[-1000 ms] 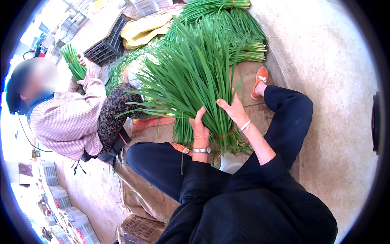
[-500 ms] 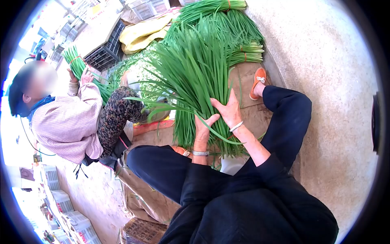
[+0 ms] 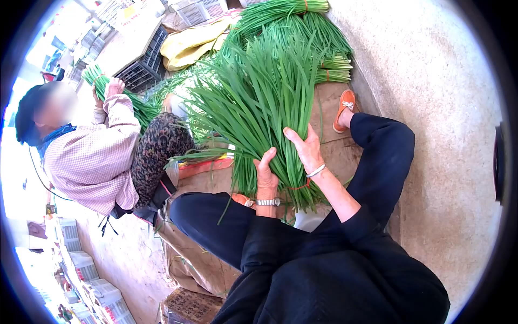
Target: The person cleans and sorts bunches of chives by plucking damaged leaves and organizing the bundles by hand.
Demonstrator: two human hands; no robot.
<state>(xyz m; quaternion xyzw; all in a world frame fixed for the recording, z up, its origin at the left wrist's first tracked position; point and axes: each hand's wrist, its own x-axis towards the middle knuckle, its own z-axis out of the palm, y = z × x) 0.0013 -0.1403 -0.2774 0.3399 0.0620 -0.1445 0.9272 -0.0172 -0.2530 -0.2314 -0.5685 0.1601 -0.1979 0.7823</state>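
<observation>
A large bunch of garlic chives fans out in front of me, its leaf tips pointing away. My left hand clasps its left side low down, thumb pointing up, a metal watch band on the wrist. My right hand grips the right side a little higher, thumb over the leaves. Near the cut ends, a red band crosses the bunch below my hands. A few leaves stick out loosely to the left. Other chives lie beneath the held bunch, partly hidden by it.
Tied chive bundles lie piled beyond the bunch. At left a co-worker sits holding another tied bunch. A black crate and a yellow sack stand behind. Brown sheeting covers the floor between my feet.
The long stray leaf across my wrists has gone from there, and the red band now shows. My hands have shifted slightly on the bunch. The co-worker's hand has risen along their bunch.
</observation>
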